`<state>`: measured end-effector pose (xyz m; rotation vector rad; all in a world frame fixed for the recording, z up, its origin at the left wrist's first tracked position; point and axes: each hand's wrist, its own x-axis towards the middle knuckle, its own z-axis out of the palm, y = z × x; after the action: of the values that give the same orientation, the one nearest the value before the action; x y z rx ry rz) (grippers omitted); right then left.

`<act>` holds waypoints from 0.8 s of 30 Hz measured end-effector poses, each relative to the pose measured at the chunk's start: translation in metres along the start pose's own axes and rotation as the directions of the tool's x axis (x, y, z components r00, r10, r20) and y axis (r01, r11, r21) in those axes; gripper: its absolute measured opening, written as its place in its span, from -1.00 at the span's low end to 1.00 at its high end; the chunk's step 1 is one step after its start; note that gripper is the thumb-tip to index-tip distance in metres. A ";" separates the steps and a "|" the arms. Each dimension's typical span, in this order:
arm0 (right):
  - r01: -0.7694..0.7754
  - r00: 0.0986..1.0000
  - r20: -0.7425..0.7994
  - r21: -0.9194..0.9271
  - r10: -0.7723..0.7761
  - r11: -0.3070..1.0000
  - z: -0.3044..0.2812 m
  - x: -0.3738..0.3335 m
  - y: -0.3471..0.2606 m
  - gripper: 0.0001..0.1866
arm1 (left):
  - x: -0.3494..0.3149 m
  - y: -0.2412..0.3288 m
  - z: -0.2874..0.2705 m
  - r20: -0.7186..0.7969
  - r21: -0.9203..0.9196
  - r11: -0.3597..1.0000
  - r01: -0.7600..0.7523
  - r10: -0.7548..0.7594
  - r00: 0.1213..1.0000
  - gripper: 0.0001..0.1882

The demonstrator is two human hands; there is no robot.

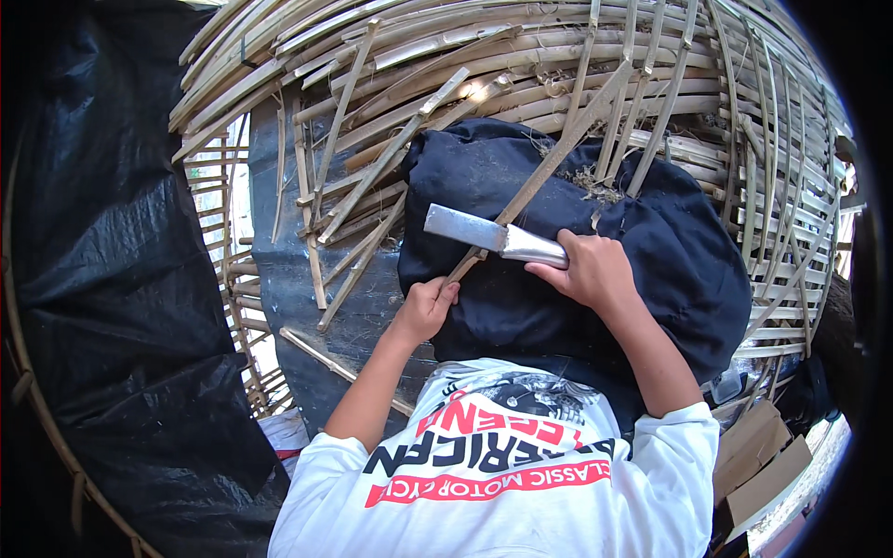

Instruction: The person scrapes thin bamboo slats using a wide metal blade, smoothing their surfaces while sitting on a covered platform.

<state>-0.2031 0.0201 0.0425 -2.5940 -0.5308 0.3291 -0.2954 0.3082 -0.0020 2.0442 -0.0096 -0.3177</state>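
Note:
My left hand (424, 308) is closed round the near end of a long bamboo strip (569, 139), which slants away to the upper right across a black cloth (521, 307) spread over my lap. In my right hand (593, 268) is a knife (465, 227) with a broad, blunt-ended metal blade and a pale silvery handle. Its blade points left and lies across the strip, a little beyond my left hand. Whether the edge bites into the bamboo I cannot tell. Small shavings (595, 184) lie on the cloth next to the strip.
Split bamboo strips (372, 158) are piled beyond the cloth, several sticking out towards me. A woven bamboo lattice (786, 186) curves up at the right. Black plastic sheeting (121, 251) hangs at the left. An open cardboard box (765, 460) stands at the lower right.

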 end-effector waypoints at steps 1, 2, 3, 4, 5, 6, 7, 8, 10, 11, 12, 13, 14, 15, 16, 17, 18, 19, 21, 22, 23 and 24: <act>0.028 1.000 0.004 -0.042 -0.028 0.999 0.001 0.001 0.009 -0.36 | -0.002 -0.002 0.004 -0.055 0.060 0.994 -0.093 0.097 0.994 -0.53; 0.053 0.999 -0.008 -0.097 -0.054 0.994 -0.003 0.004 0.013 -0.36 | -0.001 -0.004 0.005 -0.057 0.061 0.993 -0.100 0.104 0.993 -0.54; 0.110 0.990 -0.062 -0.186 -0.123 0.976 -0.002 0.008 0.022 -0.31 | -0.003 -0.002 0.005 -0.062 0.053 0.995 -0.090 0.093 0.994 -0.54; 0.094 0.990 -0.083 -0.221 -0.115 0.971 -0.008 0.014 0.031 -0.31 | -0.001 0.003 0.000 -0.022 0.005 1.000 -0.024 0.024 0.999 -0.54; 0.078 0.989 -0.104 -0.255 -0.108 0.964 -0.015 0.018 0.043 -0.31 | -0.001 0.007 -0.004 0.020 -0.041 0.998 0.045 -0.044 0.999 -0.54; 0.043 0.985 -0.151 -0.259 -0.085 0.965 -0.020 0.020 0.058 -0.32 | -0.003 0.010 -0.009 0.060 0.007 0.990 0.144 -0.144 0.988 -0.55; 0.001 0.979 -0.198 -0.268 -0.056 0.964 -0.029 0.019 0.076 -0.32 | -0.001 0.009 -0.009 0.060 -0.001 0.990 0.138 -0.137 0.989 -0.55; -0.202 0.964 -0.216 -0.233 0.152 0.951 -0.044 0.023 0.088 -0.33 | -0.003 0.006 -0.010 0.050 -0.027 0.992 0.124 -0.122 0.991 -0.54; -0.500 0.797 -0.384 0.012 0.466 0.866 -0.087 0.016 0.147 -0.31 | -0.005 0.004 -0.007 0.038 -0.062 0.992 0.108 -0.106 0.994 -0.54; -0.608 0.700 -0.403 0.097 0.589 0.788 -0.113 0.008 0.168 -0.30 | 0.000 0.003 -0.002 0.068 -0.082 0.993 0.089 -0.083 0.994 -0.54; -0.579 0.691 -0.444 0.130 0.570 0.805 -0.125 0.000 0.170 -0.29 | 0.005 0.003 -0.002 0.090 -0.091 0.993 0.070 -0.062 0.994 -0.53; -0.552 0.679 -0.486 0.157 0.550 0.819 -0.132 -0.013 0.165 -0.28 | 0.007 0.002 -0.004 0.086 -0.089 0.994 0.061 -0.054 0.995 -0.53; -0.521 0.700 -0.471 0.178 0.537 0.835 -0.132 -0.019 0.155 -0.32 | 0.007 0.003 -0.005 0.085 -0.092 0.993 0.073 -0.065 0.994 -0.53; -0.513 0.737 -0.431 0.146 0.521 0.846 -0.127 -0.024 0.138 -0.35 | 0.005 0.002 -0.004 0.092 -0.099 0.991 0.091 -0.082 0.992 -0.53; -0.499 0.774 -0.385 0.118 0.503 0.858 -0.114 -0.024 0.115 -0.38 | 0.004 0.003 -0.005 0.081 -0.070 0.993 0.095 -0.089 0.993 -0.55; -0.378 0.822 -0.364 0.226 0.437 0.898 -0.097 -0.023 0.085 -0.43 | 0.003 0.002 -0.001 0.087 -0.067 0.993 0.097 -0.091 0.992 -0.55; -0.339 0.881 -0.272 0.208 0.387 0.918 -0.083 -0.021 0.060 -0.43 | 0.002 0.003 0.002 0.026 -0.030 0.999 0.043 -0.043 0.999 -0.56; -0.242 0.936 -0.220 0.168 0.276 0.955 -0.067 -0.017 0.036 -0.40 | 0.000 0.004 0.004 -0.030 0.017 1.000 -0.006 0.007 1.000 -0.58; -0.071 0.992 -0.095 0.109 0.082 0.991 -0.029 -0.009 0.004 -0.37 | -0.003 0.012 0.005 -0.024 0.068 0.998 0.013 -0.011 1.000 -0.59; -0.041 0.999 -0.024 0.058 0.042 0.997 -0.012 -0.001 -0.006 -0.34 | -0.004 0.015 0.005 -0.039 0.103 0.994 0.033 -0.029 0.999 -0.61; -0.007 0.999 0.051 0.004 0.007 1.000 -0.001 0.007 -0.009 -0.31 | -0.004 0.015 0.006 -0.026 0.112 0.993 0.031 -0.028 0.999 -0.61; -0.007 0.998 0.058 -0.021 0.008 1.000 0.002 0.013 -0.001 -0.28 | -0.004 0.015 0.007 -0.049 0.128 0.992 0.010 -0.003 0.999 -0.62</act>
<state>-0.1918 0.0271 0.0397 -2.6134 -0.5469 0.4046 -0.2989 0.2953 0.0086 2.1795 0.0070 -0.2769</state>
